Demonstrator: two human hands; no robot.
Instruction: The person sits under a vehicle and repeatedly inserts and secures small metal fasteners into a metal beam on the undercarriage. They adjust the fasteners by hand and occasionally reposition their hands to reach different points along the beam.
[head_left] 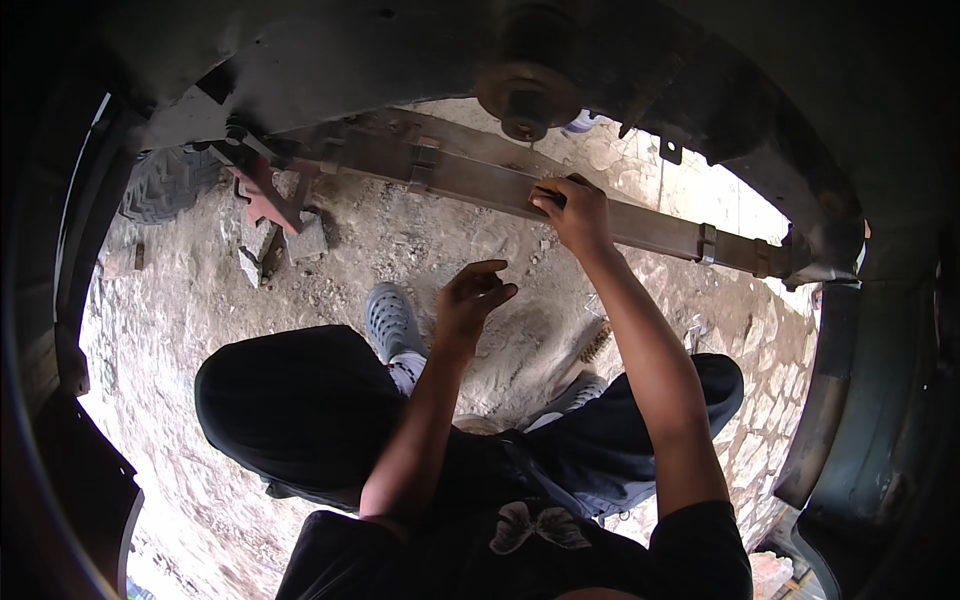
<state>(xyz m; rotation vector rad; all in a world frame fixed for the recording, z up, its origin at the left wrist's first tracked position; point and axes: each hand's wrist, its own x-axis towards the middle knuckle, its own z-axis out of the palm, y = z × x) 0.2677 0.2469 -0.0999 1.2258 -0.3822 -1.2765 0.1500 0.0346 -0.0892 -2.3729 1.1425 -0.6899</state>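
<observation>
A long rusty leaf spring (640,222) runs from upper left to right under a vehicle's wheel arch. My right hand (572,212) is closed over its top edge near the middle, gripping the steel bar. My left hand (470,298) hovers lower and to the left, fingers loosely curled and apart, holding nothing, above the dirt ground. A round hub or axle end (526,95) hangs just above the spring, to the left of my right hand.
A reddish jack stand (268,200) and stone blocks (305,240) prop the spring's left end. A tyre (165,182) sits at far left. My knees and grey clogs (392,320) are below. Dark bodywork (850,400) curves around the right side. A brush (597,342) lies on the ground.
</observation>
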